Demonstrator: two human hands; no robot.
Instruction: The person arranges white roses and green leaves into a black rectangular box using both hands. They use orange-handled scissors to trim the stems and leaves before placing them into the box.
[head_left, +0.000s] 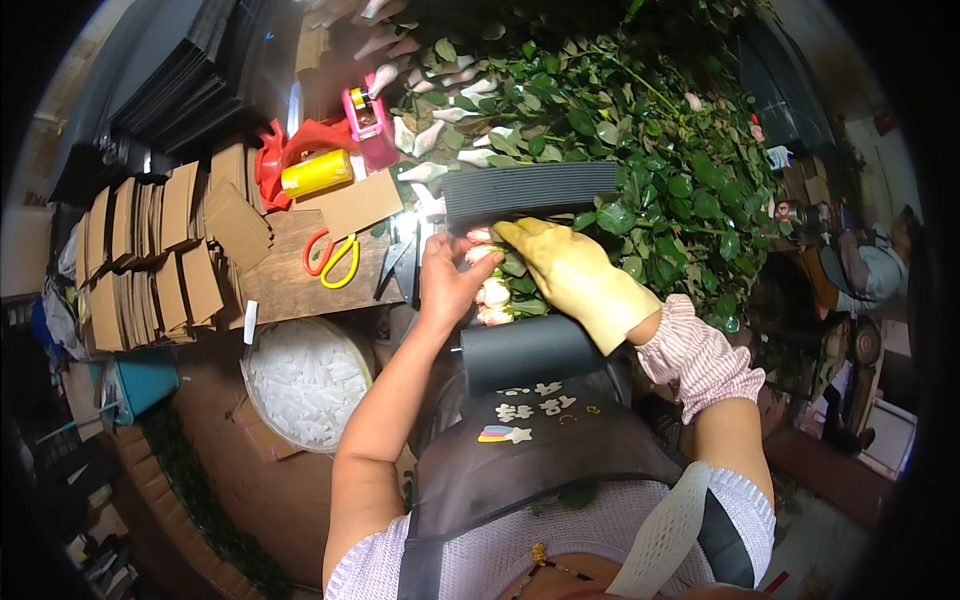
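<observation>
Pale pink roses lie in a row between two dark corrugated wrap pieces, the ridged one beyond them and the smooth-faced one nearer my body. My bare left hand touches the rose heads at the row's far end, thumb and fingers around a bloom; whether it grips firmly is hard to tell. My right hand, in a yellow rubber glove, rests over the stems and leaves just right of the heads, fingertips at the ridged piece's edge. What lies under its palm is hidden.
Leafy rose stems heap at the back right; blooms in white net sleeves lie beside them. Scissors, a yellow tape roll, a pink tape dispenser and cardboard pieces are leftward. A tub of white sleeves stands below. A person is far right.
</observation>
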